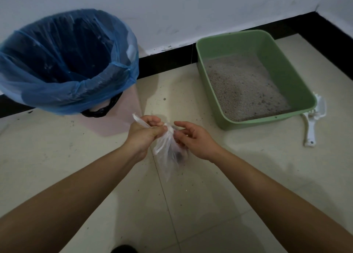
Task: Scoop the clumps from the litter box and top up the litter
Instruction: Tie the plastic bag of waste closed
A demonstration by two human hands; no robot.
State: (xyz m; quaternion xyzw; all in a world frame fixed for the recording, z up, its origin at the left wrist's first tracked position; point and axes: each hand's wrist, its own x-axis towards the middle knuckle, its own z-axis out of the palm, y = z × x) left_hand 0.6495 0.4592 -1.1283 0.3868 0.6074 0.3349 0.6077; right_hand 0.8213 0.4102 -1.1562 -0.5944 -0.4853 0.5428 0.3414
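Though near bin (125,75), bag (165,150) outside it.

The bin (126,107) is cut off by the picture's left edge, and its liner (57,94) hides most of its wall. A black loop (103,110) under the liner shows too little to tell what it is. The bag (168,149) holds something dark, blurred through the plastic. Its neck is hidden inside the left hand (143,134); fingertips of the right hand (194,140) lie behind it. The box (267,123) hides part of the scoop (310,126). A dark shape (124,249) is cut off by the bottom edge.
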